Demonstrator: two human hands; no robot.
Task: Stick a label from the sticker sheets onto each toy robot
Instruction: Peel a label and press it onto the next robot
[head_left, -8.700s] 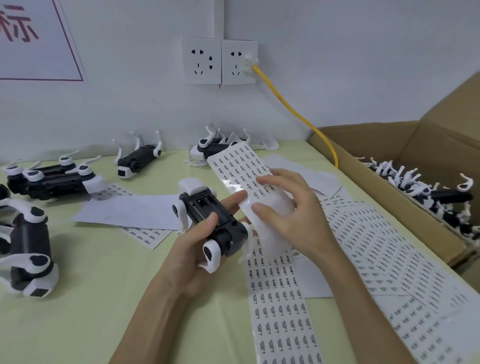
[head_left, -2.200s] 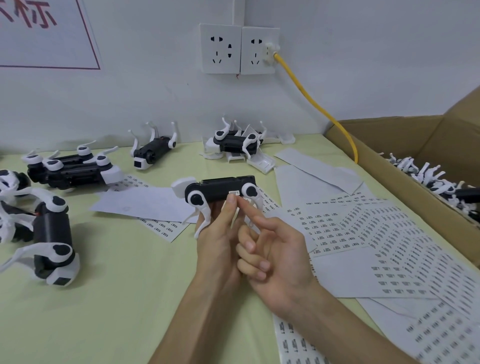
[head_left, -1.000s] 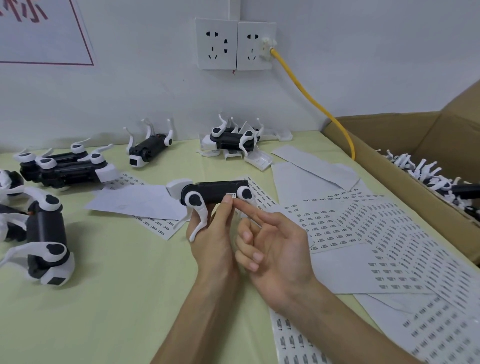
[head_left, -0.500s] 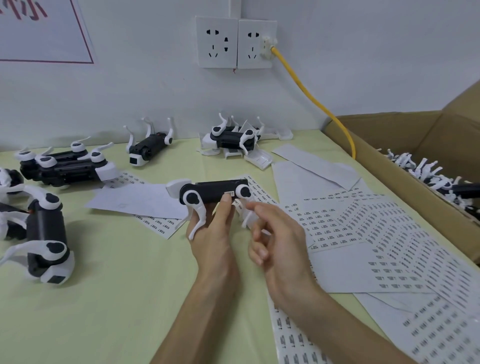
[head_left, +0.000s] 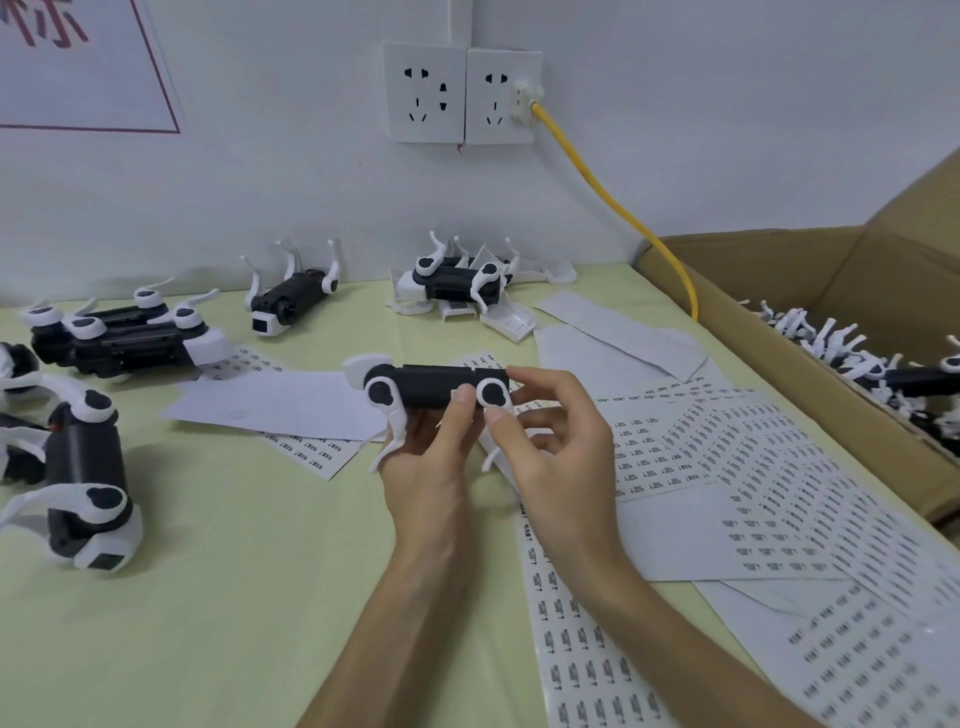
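Observation:
I hold a black toy robot (head_left: 426, 387) with white legs level above the table, its white head pointing left. My left hand (head_left: 434, 467) grips it from below, thumb pressed on its near side beside the rear leg joint. My right hand (head_left: 550, 441) grips the robot's right end, index finger over the top and thumb beneath the white joint. White sticker sheets (head_left: 737, 467) printed with rows of small black labels lie spread over the table to the right and under my right forearm.
Other toy robots lie at the left (head_left: 83, 483), back left (head_left: 119, 338) and back (head_left: 291, 296), (head_left: 457, 283). A cardboard box (head_left: 810, 374) holding several more stands at the right. A yellow cable (head_left: 618, 208) runs from the wall socket (head_left: 462, 93) down behind the box. Blank backing sheets (head_left: 275, 405) lie mid-table.
My right hand, which pressed a fingertip on the robot's side and then drew back curled, has come up and taken hold of the robot's right end. The robot stays level in my left hand.

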